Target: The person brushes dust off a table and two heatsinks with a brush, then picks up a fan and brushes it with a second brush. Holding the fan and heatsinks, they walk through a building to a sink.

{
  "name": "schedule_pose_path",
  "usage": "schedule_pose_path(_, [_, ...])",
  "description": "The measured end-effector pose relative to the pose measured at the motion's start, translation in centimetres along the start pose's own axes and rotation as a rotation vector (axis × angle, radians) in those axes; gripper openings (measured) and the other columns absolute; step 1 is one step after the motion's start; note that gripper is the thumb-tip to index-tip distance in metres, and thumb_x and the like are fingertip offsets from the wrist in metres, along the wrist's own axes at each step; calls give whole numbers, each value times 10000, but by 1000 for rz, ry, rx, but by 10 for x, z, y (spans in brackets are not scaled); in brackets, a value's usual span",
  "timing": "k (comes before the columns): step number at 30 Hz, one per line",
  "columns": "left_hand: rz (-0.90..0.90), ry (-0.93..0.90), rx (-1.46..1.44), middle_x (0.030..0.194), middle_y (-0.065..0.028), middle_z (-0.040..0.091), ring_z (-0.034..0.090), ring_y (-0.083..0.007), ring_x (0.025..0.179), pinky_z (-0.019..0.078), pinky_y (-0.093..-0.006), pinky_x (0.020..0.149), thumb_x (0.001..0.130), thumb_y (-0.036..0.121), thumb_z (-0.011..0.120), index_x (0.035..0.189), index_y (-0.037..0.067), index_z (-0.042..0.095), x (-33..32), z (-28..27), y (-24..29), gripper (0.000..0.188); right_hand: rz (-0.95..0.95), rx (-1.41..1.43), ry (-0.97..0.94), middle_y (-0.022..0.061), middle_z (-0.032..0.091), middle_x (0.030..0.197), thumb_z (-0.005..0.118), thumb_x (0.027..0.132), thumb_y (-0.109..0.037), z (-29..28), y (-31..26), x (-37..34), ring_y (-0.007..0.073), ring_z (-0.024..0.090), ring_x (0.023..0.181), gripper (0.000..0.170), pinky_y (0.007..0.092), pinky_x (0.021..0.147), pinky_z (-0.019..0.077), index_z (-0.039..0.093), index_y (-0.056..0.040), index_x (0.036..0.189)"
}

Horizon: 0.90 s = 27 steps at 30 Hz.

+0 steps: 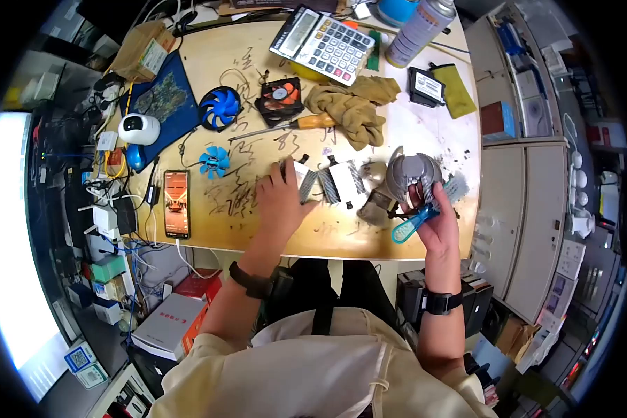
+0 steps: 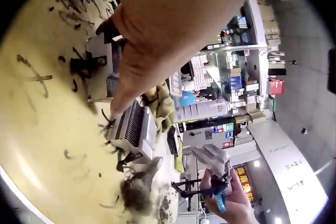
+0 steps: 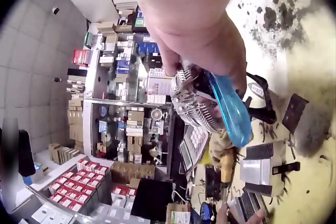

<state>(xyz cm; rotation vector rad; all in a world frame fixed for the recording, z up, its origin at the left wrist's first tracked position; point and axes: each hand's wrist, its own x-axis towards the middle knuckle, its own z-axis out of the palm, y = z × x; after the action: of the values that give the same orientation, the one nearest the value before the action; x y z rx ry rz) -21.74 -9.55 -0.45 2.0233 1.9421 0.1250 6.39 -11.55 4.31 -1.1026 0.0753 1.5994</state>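
On the table, my left hand [image 1: 284, 198] grips a small finned heatsink [image 1: 305, 178], the thumb on its near side and the fingers on the other. Part of that heatsink is hidden under the palm. Just to its right lies a second heatsink [image 1: 342, 182] with black clips, also seen in the left wrist view [image 2: 134, 128]. My right hand [image 1: 439, 226] holds a round metal finned cooler [image 1: 412, 169] above the table's right side. In the same hand is a brush with a translucent blue handle [image 1: 409, 228]; its bristles [image 1: 455, 188] point away to the right.
Grey dust [image 2: 137, 192] and a dark square part [image 1: 377, 206] lie beside the second heatsink. Behind are a screwdriver [image 1: 313, 122], a brown cloth glove [image 1: 359, 111], fans [image 1: 219, 108], a calculator [image 1: 322, 45] and a spray can [image 1: 419, 33]. A phone [image 1: 177, 203] lies left.
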Motion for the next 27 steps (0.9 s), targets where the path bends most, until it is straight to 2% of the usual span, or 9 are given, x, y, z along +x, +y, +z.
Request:
schedule_pose_path(3, [-13,-64,-27,1172,-191,409,457,-364,1040,389,-460,873,647,332,769,1349,54,282,7,4,-5,899,29,142,-79,65,600,1029,601,853,-265,-8,-1,0,244,558,1022,299,551,820,462,536,-80,1079])
schedule_pose_path(9, [-33,-228,141,1222,-204,385,459,-373,1051,424,-457,849,659,331,759,1386,82,216,8,-17,-5,941,5,104,-85,62,585,1068,581,855,-282,-12,-2,-3,221,544,1044,334,554,881,434,529,-65,1104])
schedule_pose_path(13, [9,-216,63,1166,-183,455,501,-377,1009,441,-460,824,674,374,734,1351,74,314,9,-19,-17,852,13,108,-177,78,587,1062,566,860,-302,-8,-3,-7,232,530,1053,351,556,934,401,541,-47,1100])
schedule_pose_path(14, [1,-175,26,1103,-181,501,515,-368,977,453,-448,797,717,379,696,1306,53,382,14,-23,-16,742,3,99,-165,81,587,1059,563,861,-302,-4,-2,-9,240,529,1053,354,556,933,402,540,-47,1105])
schedule_pose_path(17, [21,-14,-27,1058,-153,530,512,-335,971,454,-454,774,732,363,682,1256,53,425,39,-19,-27,661,2,123,-191,104,599,1045,570,859,-277,-2,-3,-9,294,523,1063,335,573,947,377,543,-48,1103])
schedule_pose_path(18, [79,132,-16,1095,-160,507,516,-335,959,459,-445,758,733,296,687,1240,41,431,51,-17,-30,622,6,140,-209,114,604,1039,575,858,-264,-1,-3,-9,318,520,1067,325,582,954,365,546,-49,1099])
schedule_pose_path(21, [10,318,-5,1149,-165,477,517,-345,950,464,-431,767,700,222,719,1235,58,439,87,-25,-26,625,-6,94,-108,110,608,1038,580,854,-260,3,-3,-10,305,532,1052,326,551,946,384,549,-45,1096])
schedule_pose_path(24, [1,301,10,1097,-197,481,521,-372,949,449,-421,806,672,146,738,1232,82,442,111,-31,-21,637,-11,99,-127,105,591,1059,577,854,-256,2,-3,-8,251,555,1016,346,518,866,440,535,-38,1119])
schedule_pose_path(27, [-19,223,-101,1065,-189,504,546,-358,907,463,-401,779,650,104,744,1170,89,493,131,-23,-30,577,-3,94,-110,95,606,1033,575,857,-261,2,-4,-7,224,572,988,334,480,846,448,549,-36,1102])
